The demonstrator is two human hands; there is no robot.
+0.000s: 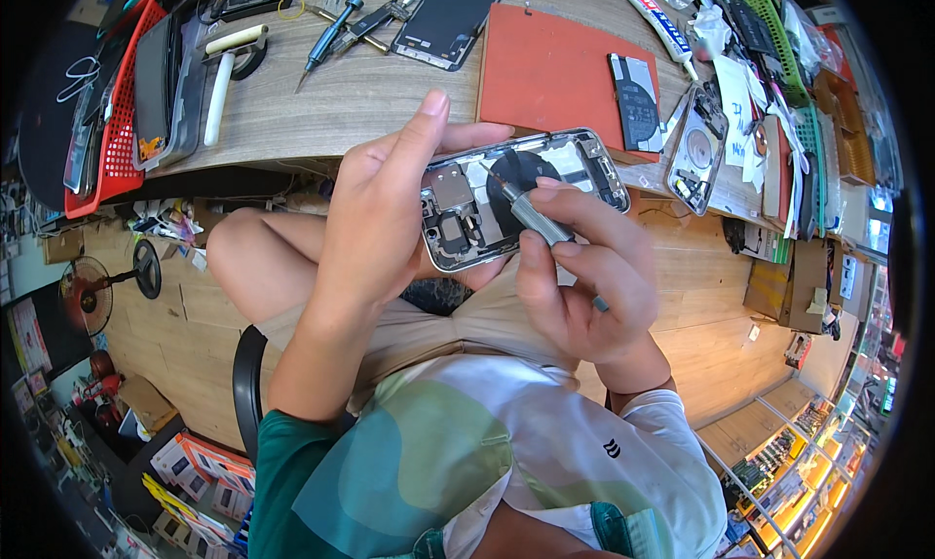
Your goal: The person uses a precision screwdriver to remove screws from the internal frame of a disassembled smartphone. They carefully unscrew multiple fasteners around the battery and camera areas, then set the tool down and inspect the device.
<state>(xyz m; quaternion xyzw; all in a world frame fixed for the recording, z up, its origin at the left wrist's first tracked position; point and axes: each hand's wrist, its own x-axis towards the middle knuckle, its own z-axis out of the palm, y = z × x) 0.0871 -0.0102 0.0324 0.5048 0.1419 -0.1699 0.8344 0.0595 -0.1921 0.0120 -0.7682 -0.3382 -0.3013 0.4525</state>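
My left hand [375, 208] is closed round the left end of an opened smartphone housing [565, 165], holding it tilted above my lap, with the thumb sticking up. Inside the housing show a round black coil pad, a silver shield plate and camera cut-outs. In my right hand [614, 277] a small screwdriver [538, 216] with a grey knurled grip is pinched between the fingers. Its thin tip points up and left over the black pad; whether it touches anything inside cannot be made out. The right hand's lower fingers are curled.
On the wooden desk lie a red-orange mat [545, 72], a phone battery [638, 101], a detached screen [451, 18], another phone housing [698, 150], a blue screwdriver [331, 35], a white-handled roller [222, 92] and a glue tube [658, 23]. A red basket [122, 121] stands left.
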